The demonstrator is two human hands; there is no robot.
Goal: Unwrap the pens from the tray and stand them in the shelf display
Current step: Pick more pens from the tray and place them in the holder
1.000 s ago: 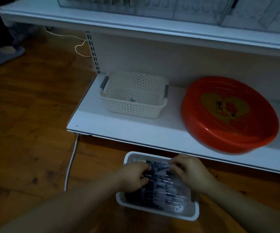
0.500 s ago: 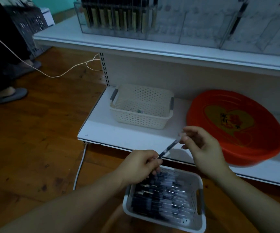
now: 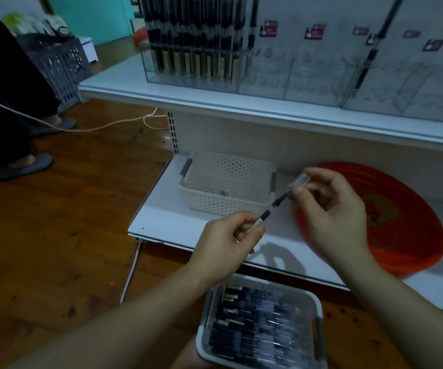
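Here, a person's two hands hold one wrapped pen (image 3: 277,202) slantwise above the front edge of the lower shelf (image 3: 162,225). The left hand (image 3: 228,242) pinches the pen's tan lower end betw. thumb and curled fingers; the right hand (image 3: 332,209) pinches the clear wrapper (image 3: 299,181) at the upper end, thumb and forefinger closed on it, other fingers loosely curled. The pen hangs in the air, touching neither shelf nor tray.

Below the forearms, a white tray (image 3: 319,307) sits on the wooden floor (image 3: 55,249), just in front of the lower shelf's front edge, packed w/ dark wrapped pens (image 3: 255,328); details blurred.

On the lower shelf: a cream perforated basket (image 3: 228,182) near the left end, w/ a small dark item in it, too small to identify, and a red round platter (image 3: 401,222) toward the right, partly behind the right hand.

On the upper shelf (image 3: 241,107) stands a clear display (image 3: 308,73): its left section is filled w/ upright dark pens (image 3: 196,35); a single pen (image 3: 372,49) leans in a section further right.

At far left, another person's slippered feet (image 3: 15,166) on the floor, a grey crate (image 3: 60,65) behind, a cable (image 3: 95,127) trailing across.
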